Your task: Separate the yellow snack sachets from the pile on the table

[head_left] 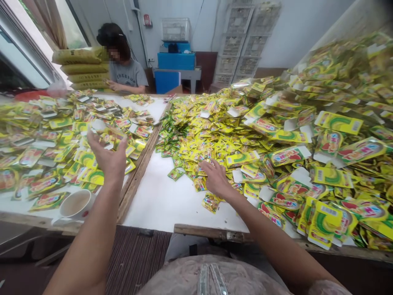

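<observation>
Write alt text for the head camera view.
A right hand is at the edge of a heap of small yellow packets on a white tabletop; the open left hand is above flat printed cartons, near a mug. Another person is farther back.

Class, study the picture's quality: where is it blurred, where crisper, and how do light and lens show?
Head view: the left hand and the printed packs near the left edge look blurred; same view, the yellow carton at lower right is crisper; also there, the window is bright, and the plastic crates lean, perhaps from lens distortion or head tilt.
</observation>
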Demonstrator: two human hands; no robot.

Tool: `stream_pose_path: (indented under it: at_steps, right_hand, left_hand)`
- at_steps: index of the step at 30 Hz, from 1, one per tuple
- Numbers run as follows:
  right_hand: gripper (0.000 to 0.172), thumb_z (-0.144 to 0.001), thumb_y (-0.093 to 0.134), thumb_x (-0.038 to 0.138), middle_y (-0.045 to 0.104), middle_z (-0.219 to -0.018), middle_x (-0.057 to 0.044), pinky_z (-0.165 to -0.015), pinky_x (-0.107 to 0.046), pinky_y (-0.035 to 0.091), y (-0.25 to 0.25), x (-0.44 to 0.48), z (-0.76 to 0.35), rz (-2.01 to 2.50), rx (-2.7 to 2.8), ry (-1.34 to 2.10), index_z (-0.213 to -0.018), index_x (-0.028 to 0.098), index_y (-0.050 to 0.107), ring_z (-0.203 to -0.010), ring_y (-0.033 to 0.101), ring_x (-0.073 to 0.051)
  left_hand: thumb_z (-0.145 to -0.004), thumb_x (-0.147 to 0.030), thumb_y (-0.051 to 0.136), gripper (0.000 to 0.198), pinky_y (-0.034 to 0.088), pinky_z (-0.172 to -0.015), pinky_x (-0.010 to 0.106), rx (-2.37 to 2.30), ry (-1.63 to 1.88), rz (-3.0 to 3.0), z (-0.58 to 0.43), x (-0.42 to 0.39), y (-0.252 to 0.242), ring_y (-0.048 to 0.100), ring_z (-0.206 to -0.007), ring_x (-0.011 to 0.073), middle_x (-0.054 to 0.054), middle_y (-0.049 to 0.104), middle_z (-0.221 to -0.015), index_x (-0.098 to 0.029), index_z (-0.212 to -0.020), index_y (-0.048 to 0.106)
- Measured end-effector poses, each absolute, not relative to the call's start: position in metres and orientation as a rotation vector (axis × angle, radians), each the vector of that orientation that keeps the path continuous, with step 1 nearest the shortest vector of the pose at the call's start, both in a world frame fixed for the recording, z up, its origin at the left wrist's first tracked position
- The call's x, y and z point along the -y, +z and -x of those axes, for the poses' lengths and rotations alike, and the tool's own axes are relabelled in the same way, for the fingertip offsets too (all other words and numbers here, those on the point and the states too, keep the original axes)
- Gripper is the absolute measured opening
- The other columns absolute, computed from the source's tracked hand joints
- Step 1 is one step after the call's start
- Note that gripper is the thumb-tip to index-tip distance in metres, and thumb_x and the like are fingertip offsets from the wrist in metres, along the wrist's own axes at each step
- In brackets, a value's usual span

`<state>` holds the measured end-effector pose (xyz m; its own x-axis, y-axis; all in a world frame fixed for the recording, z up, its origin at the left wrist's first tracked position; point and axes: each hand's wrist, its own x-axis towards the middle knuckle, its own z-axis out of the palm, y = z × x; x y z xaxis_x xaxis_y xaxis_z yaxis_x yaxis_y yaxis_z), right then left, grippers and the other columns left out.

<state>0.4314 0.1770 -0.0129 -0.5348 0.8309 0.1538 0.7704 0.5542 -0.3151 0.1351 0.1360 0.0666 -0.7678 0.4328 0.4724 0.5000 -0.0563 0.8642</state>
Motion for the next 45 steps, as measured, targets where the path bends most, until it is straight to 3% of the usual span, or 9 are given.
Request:
stream_pose_path:
  at_steps: [6, 10, 12, 17, 24, 28, 34, 40, 45]
  right_hand:
    - [0.043, -0.080, 0.031, -0.001, 0.066, -0.103, -0.011, -0.090, -0.045, 0.032, -0.031, -0.190, -0.435, 1.295, 2.526, 0.171, -0.105, 0.017, 0.062, -0.106, 0.052, -0.024]
    - [0.037, -0.087, 0.034, 0.016, 0.064, -0.104, -0.011, -0.072, -0.033, 0.044, -0.028, -0.179, -0.437, 1.385, 2.233, 0.448, -0.117, 0.017, 0.055, -0.087, 0.061, -0.022]
    - [0.036, -0.087, 0.037, 0.025, 0.067, -0.086, -0.006, -0.062, -0.030, 0.045, -0.025, -0.175, -0.439, 1.450, 2.102, 0.667, -0.119, 0.020, 0.052, -0.072, 0.063, -0.020]
    - [0.036, -0.080, 0.050, 0.031, 0.053, -0.050, 0.002, -0.057, -0.030, 0.041, -0.017, -0.167, -0.441, 1.694, 2.049, 0.714, -0.113, 0.018, 0.055, -0.054, 0.054, -0.020]
    - [0.036, -0.078, 0.054, 0.040, 0.061, -0.072, -0.001, -0.058, -0.026, 0.041, -0.005, -0.147, -0.424, 1.275, 2.025, 1.251, -0.107, 0.018, 0.056, -0.064, 0.055, -0.016]
    - [0.026, -0.075, 0.057, 0.037, 0.060, -0.073, 0.000, -0.059, -0.025, 0.038, -0.008, -0.140, -0.418, 1.220, 2.167, 1.256, -0.093, 0.018, 0.060, -0.065, 0.052, -0.014]
    - [0.030, -0.066, 0.065, 0.039, 0.045, -0.058, 0.006, -0.050, -0.022, 0.029, -0.015, -0.139, -0.424, 1.357, 1.970, 1.197, -0.087, 0.019, 0.056, -0.053, 0.039, -0.011]
    - [0.027, -0.067, 0.062, 0.040, 0.057, -0.065, 0.000, -0.053, -0.023, 0.039, -0.007, -0.126, -0.435, 1.254, 1.704, 1.745, -0.077, 0.016, 0.059, -0.058, 0.052, -0.012]
    - [0.023, -0.073, 0.056, 0.036, 0.055, -0.055, 0.001, -0.053, -0.024, 0.038, 0.004, -0.115, -0.447, 1.397, 1.717, 1.253, -0.060, 0.016, 0.055, -0.055, 0.052, -0.013]
  left_hand:
    - [-0.059, -0.023, 0.072, 0.036, 0.034, -0.097, 0.039, 2.561, -1.468, 1.966, -0.206, -0.151, 0.004, 0.051, -0.110, 0.0314, 0.013, 0.065, -0.105, -0.016, -0.094, 0.064]
    - [-0.061, -0.015, 0.067, 0.019, 0.037, -0.088, 0.036, 2.750, -1.516, 2.024, -0.229, -0.147, -0.039, 0.056, -0.101, 0.0295, 0.010, 0.067, -0.084, -0.019, -0.079, 0.064]
    - [-0.067, -0.023, 0.064, 0.012, 0.040, -0.081, 0.035, 2.794, -1.599, 1.958, -0.222, -0.143, -0.044, 0.058, -0.092, 0.0275, 0.007, 0.065, -0.073, -0.020, -0.078, 0.062]
    - [-0.068, -0.047, 0.063, 0.031, 0.046, -0.058, 0.028, 2.911, -1.943, 1.888, -0.217, -0.124, -0.048, 0.062, -0.063, 0.0189, 0.001, 0.062, -0.061, -0.018, -0.075, 0.055]
    - [-0.049, -0.034, 0.080, 0.039, 0.034, -0.041, 0.018, 3.028, -2.760, 1.552, -0.248, -0.097, -0.041, 0.050, -0.042, 0.0083, -0.004, 0.058, -0.051, -0.017, -0.070, 0.051]
    - [-0.055, -0.036, 0.076, 0.031, 0.043, -0.051, 0.022, 3.085, -2.985, 1.587, -0.254, -0.092, -0.024, 0.056, -0.050, 0.0109, 0.000, 0.061, -0.056, -0.014, -0.067, 0.058]
    - [-0.056, -0.039, 0.078, 0.034, 0.037, -0.048, 0.019, 3.010, -2.709, 1.852, -0.265, -0.090, -0.024, 0.051, -0.048, 0.0088, -0.001, 0.058, -0.053, -0.012, -0.073, 0.065]
    - [-0.055, -0.041, 0.075, 0.031, 0.035, -0.047, 0.020, 2.794, -2.478, 1.924, -0.282, -0.096, -0.030, 0.046, -0.048, 0.0086, -0.003, 0.057, -0.053, -0.015, -0.067, 0.066]
    - [-0.062, -0.043, 0.071, 0.026, 0.039, -0.056, 0.022, 2.675, -2.086, 2.018, -0.298, -0.106, -0.023, 0.053, -0.060, 0.0125, -0.003, 0.063, -0.060, -0.017, -0.066, 0.070]
